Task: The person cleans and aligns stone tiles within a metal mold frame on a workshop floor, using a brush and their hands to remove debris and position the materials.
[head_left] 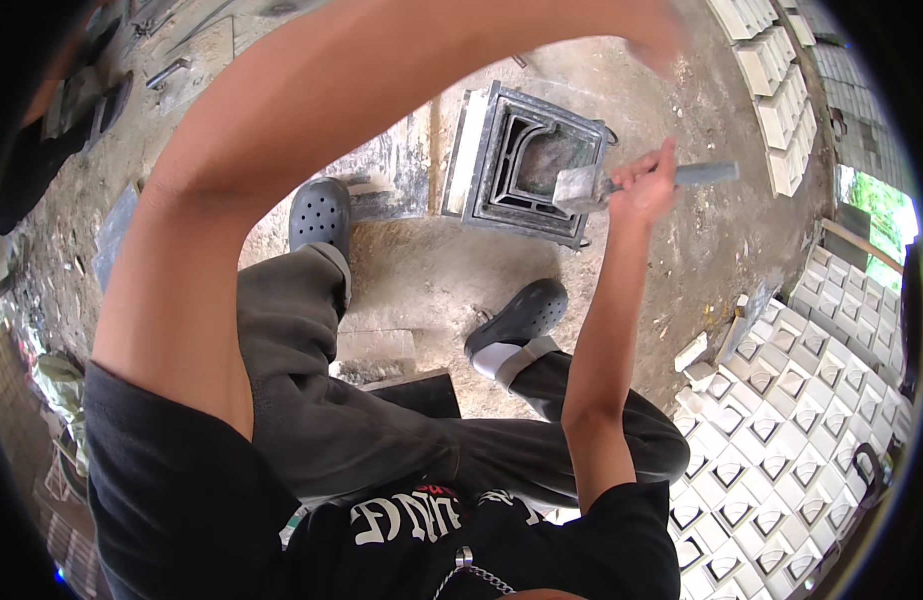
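My right hand (646,188) grips a hammer (709,173) by its grey handle, with the blocky, dust-covered head (581,189) pointing left. The head hangs over the right edge of a square metal mould (487,155), or appears to from above; whether they touch I cannot tell. Inside the mould's dark frame is a curved openwork pattern with a greyish, powdery middle. My left arm reaches across the top of the view. At its end my left hand (658,38) is smeared by motion, beyond the mould's far right corner, and its fingers cannot be made out.
Pale patterned blocks (772,430) stand in stacked rows at the lower right, with more pale blocks (772,95) at the upper right. My shoes (320,215) flank the mould on the dusty floor. A metal tool (169,73) lies at the upper left.
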`<state>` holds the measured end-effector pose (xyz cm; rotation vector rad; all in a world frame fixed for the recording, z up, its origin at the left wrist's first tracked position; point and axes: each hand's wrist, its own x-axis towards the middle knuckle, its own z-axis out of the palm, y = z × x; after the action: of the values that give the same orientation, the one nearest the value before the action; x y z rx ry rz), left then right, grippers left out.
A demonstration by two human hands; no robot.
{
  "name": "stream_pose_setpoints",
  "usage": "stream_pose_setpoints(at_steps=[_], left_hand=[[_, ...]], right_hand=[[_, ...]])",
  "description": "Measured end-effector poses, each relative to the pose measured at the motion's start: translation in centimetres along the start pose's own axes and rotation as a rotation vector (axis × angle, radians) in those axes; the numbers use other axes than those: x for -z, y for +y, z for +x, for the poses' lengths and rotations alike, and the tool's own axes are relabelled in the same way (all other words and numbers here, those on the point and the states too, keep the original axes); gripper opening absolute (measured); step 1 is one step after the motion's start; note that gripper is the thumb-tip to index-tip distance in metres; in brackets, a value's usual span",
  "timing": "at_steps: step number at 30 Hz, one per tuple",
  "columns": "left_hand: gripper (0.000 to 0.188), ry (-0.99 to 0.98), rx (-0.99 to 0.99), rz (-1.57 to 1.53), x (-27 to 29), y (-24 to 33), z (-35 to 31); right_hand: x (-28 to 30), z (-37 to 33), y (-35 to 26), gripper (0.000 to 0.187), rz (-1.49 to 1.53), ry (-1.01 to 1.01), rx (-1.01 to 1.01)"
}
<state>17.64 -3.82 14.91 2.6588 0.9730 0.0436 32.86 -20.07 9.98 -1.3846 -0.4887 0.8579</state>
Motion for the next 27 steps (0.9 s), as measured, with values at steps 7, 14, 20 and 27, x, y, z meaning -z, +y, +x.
stream_pose_setpoints(at_steps=[7, 14, 20, 27], left_hand=[[0.043, -0.483, -0.045, 0.197, -9.0, 0.0, -3.0], [0.075, -0.471, 0.148, 0.094, -11.9, 0.1, -7.6], [0.118, -0.547, 0.043, 0.339, -14.4, 1.3, -9.8], [0.140, -0.474, 0.238, 0.160, -14.5, 2.5, -10.3]], right_hand=[[-3.0, 2.6, 4.1, 0.037, -0.122, 0.072, 0.023], [-4.1, 0.7, 5.2, 0.034, -0.176, 0.031, 0.079], [-4.0, 2.1, 5.7, 0.029, -0.215, -0.003, 0.116], [-2.9, 2.8, 6.2, 0.029, -0.179, -0.058, 0.141]])
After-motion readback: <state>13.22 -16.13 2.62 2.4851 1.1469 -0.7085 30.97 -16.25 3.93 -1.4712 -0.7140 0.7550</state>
